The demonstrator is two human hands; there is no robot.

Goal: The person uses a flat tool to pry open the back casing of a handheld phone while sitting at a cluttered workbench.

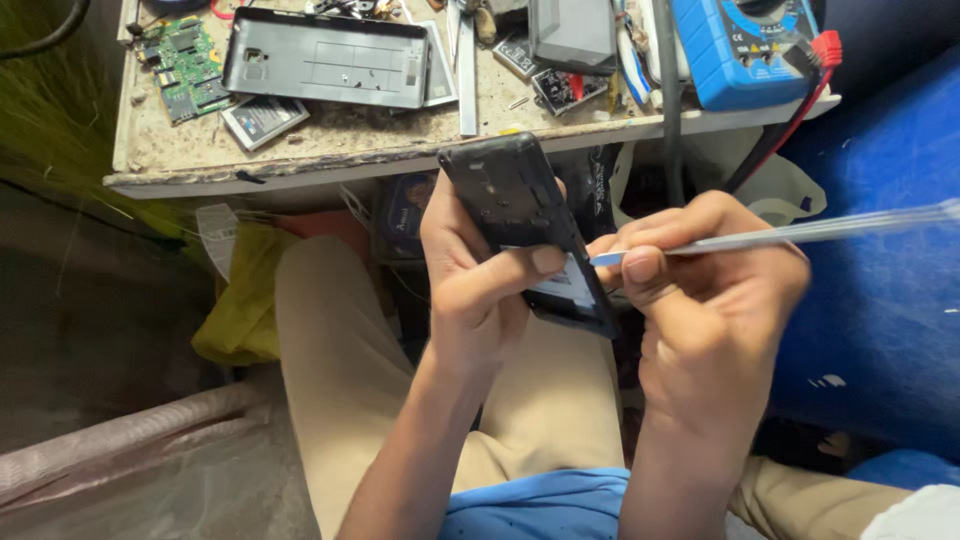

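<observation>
- Over the person's lap, just below the edge of the workbench (300, 165), the head view shows the left hand (475, 290) wrapped around an opened black phone (525, 225), held tilted with its top end toward the bench and its thumb pressed across the lower part.
- The right hand (705, 300) pinches a thin clear-handled tool (800, 232) between thumb and forefinger; its pale blue tip touches the phone's right edge near a white-labelled patch, so both hands are closed on what they hold.
- As a judgement, the step in hand is working at the phone's inner frame with the tool tip, prying or picking at a part near the lower edge; a further move would call for a steady left grip and light, well-aimed pressure so the tip does not slip off the narrow rim.
- The phone looks like hard matte plastic, a flat rectangle with small recesses and holes; the tool is slim, straight and glossy, blurred toward its far end.
- On the bench, well apart from the hands, lie a grey metal back cover (325, 58), a green circuit board (185, 65), a small flat battery (263, 118) and a blue meter (745, 45) with a red lead; the bench top is grimy and chipped.
- Tan trousers and a blue shirt hem fill the bottom of the view; a yellow bag (240, 300) hangs under the bench.
</observation>
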